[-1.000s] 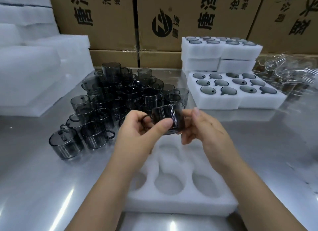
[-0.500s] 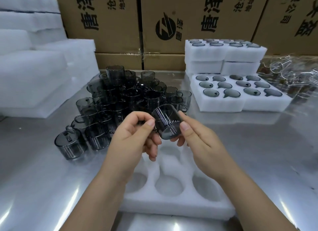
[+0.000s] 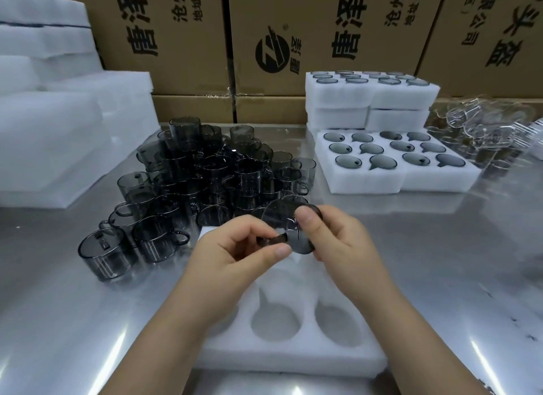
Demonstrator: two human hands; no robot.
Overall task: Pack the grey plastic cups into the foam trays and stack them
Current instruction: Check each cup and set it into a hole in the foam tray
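Both hands hold one grey plastic cup (image 3: pixel 279 218) above the near foam tray (image 3: pixel 293 362). My left hand (image 3: pixel 232 256) pinches its handle, and my right hand (image 3: pixel 338 236) grips the body with the thumb on top. The cup lies tilted, its round base towards me. The tray's round pockets that show hold nothing; my hands hide its far part. A heap of grey cups (image 3: pixel 205 177) stands just beyond and left of my hands. At the back right lies a filled foam tray (image 3: pixel 367 183), with a stack of filled trays (image 3: pixel 370 100) behind it.
White foam blocks (image 3: pixel 58 124) are piled at the left on the steel table (image 3: pixel 440 262). Cardboard boxes (image 3: pixel 323 36) wall off the back. A pile of clear cups (image 3: pixel 484 130) lies at the far right.
The cup has been turned in my hands from side-on to base towards me and has sunk a little. My left hand has shifted to the handle.
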